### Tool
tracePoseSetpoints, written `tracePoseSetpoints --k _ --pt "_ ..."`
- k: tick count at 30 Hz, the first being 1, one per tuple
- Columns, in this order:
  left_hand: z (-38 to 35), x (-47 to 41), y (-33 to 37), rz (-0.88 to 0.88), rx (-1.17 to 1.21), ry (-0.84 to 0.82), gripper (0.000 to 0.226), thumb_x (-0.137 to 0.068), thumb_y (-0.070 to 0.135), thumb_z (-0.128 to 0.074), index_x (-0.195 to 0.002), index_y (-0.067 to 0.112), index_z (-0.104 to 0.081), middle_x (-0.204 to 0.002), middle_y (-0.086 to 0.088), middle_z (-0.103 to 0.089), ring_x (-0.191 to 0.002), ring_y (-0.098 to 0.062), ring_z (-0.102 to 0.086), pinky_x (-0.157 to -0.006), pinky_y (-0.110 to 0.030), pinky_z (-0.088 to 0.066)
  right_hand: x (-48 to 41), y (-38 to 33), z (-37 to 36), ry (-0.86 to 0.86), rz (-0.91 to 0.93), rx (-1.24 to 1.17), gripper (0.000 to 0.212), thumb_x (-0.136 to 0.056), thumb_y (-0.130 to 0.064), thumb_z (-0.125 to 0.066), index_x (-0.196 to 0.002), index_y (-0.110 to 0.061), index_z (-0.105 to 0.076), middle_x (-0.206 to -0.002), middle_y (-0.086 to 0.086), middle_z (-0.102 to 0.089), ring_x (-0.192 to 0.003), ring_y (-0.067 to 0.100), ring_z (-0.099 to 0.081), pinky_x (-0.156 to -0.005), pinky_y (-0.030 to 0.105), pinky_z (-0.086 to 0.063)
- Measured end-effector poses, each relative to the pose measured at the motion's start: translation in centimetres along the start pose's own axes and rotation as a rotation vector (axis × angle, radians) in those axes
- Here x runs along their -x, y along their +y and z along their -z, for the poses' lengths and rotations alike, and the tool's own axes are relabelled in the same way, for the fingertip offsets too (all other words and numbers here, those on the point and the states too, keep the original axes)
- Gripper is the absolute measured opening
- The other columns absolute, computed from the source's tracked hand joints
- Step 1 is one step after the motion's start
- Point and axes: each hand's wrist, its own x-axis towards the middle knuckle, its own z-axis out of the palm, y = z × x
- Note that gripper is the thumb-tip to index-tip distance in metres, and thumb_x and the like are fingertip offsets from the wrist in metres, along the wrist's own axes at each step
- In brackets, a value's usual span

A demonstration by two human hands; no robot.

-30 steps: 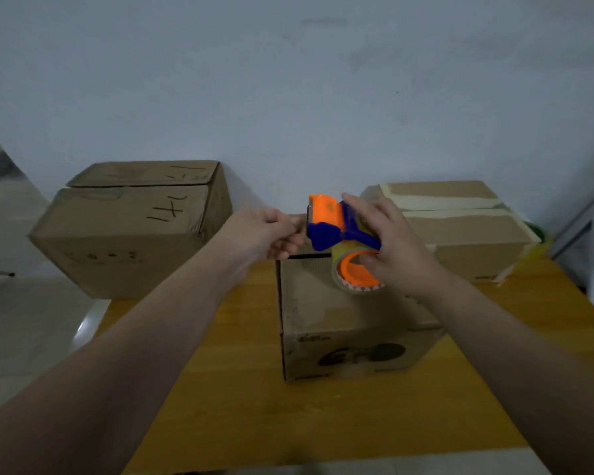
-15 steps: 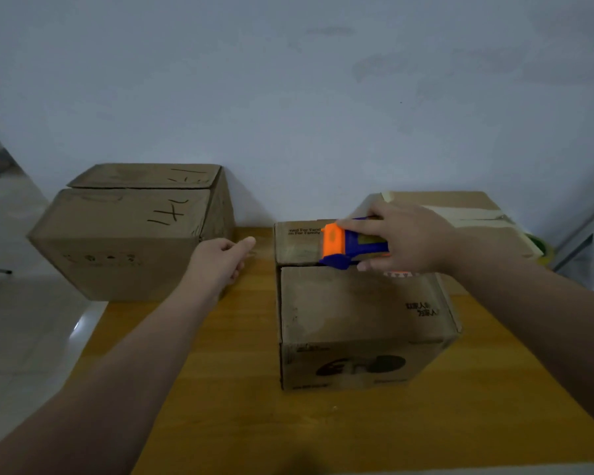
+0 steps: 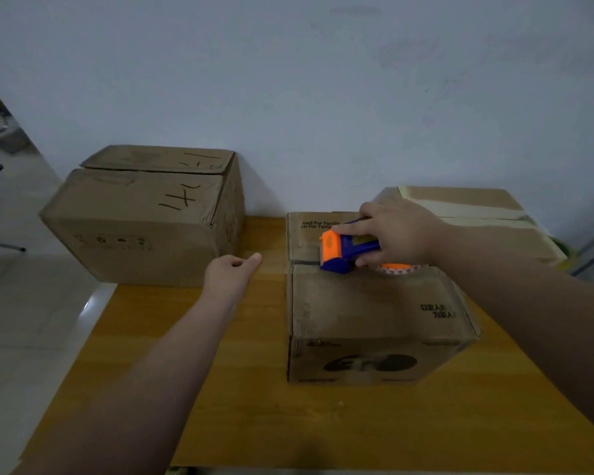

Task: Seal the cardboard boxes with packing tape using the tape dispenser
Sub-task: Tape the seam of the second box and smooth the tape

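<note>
A small cardboard box (image 3: 367,303) stands on the wooden table (image 3: 186,354), its two top flaps meeting at a dark seam. My right hand (image 3: 396,234) grips an orange and blue tape dispenser (image 3: 343,250), pressed onto the box top at the seam near its left end. The orange tape roll shows just under my palm. My left hand (image 3: 230,274) hovers left of the box above the table, fingers loosely curled, holding nothing and apart from the box.
A larger cardboard box (image 3: 144,217) with black marker scrawl sits at the back left, overhanging the table edge. Another box (image 3: 477,214) with pale tape across its top stands behind at the right. A wall rises close behind. Floor lies to the left.
My right hand brought the dispenser down from mid-air onto the box top at the seam. My left hand let go of it and withdrew to the left of the box.
</note>
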Motion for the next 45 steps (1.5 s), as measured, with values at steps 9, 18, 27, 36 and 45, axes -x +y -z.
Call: tracePoseSetpoints --k 9,18,27,36,45 --pt "-1.4 -0.1 -1.3 0.117 0.017 -0.065 0.073 -0.079 0.053 -0.068 -0.13 0.004 -0.05 -0.089 -0.014 -0.06 -0.07 -0.02 -0.053 -0.069 -0.034 -0.049 -0.4 -0.5 -0.2 -0.01 0.004 0.055 0.065 -0.089 -0.063 -0.044 -0.147 -0.046 -0.019 -0.124 0.0 -0.046 -0.106 0.019 -0.047 -0.085 0.031 -0.033" --pt "-2.7 -0.8 -1.3 0.179 -0.132 -0.145 0.08 -0.082 0.058 -0.06 -0.132 -0.003 -0.048 -0.133 -0.023 -0.05 -0.115 -0.036 -0.053 -0.096 -0.043 -0.044 -1.2 -0.8 0.0 -0.014 -0.004 0.086 0.06 -0.09 -0.058 -0.047 -0.145 -0.047 -0.026 -0.116 0.002 -0.05 -0.095 0.02 -0.046 -0.089 0.037 -0.036" --pt "-3.0 -0.9 -0.9 0.076 -0.369 -0.093 0.068 -0.088 0.054 -0.054 -0.125 -0.003 -0.049 -0.128 -0.023 -0.049 -0.093 -0.026 -0.051 -0.077 -0.037 -0.043 -0.3 -1.3 0.0 0.004 -0.036 0.081 0.059 -0.092 -0.056 -0.044 -0.146 -0.046 -0.023 -0.122 0.002 -0.049 -0.103 0.022 -0.047 -0.091 0.036 -0.034" --pt "-4.0 2.3 0.0 -0.186 0.052 -0.346 0.076 -0.085 0.073 -0.032 -0.14 0.022 -0.045 -0.137 0.004 -0.051 -0.129 -0.014 -0.043 -0.108 -0.037 -0.036 0.3 -1.5 -0.4 0.032 -0.069 0.054 0.06 -0.092 -0.055 -0.045 -0.146 -0.046 -0.023 -0.125 0.003 -0.048 -0.107 0.024 -0.047 -0.093 0.037 -0.035" --pt "-5.6 0.5 -1.6 -0.081 0.039 -0.536 0.116 -0.077 0.036 -0.076 -0.15 0.028 0.014 -0.14 0.0 -0.047 -0.118 -0.015 -0.052 -0.1 -0.037 -0.046 0.8 -1.1 -0.5 0.011 -0.094 -0.042 0.071 -0.083 -0.075 -0.036 -0.146 -0.044 -0.026 -0.116 0.002 -0.048 -0.105 0.02 -0.047 -0.09 0.034 -0.034"
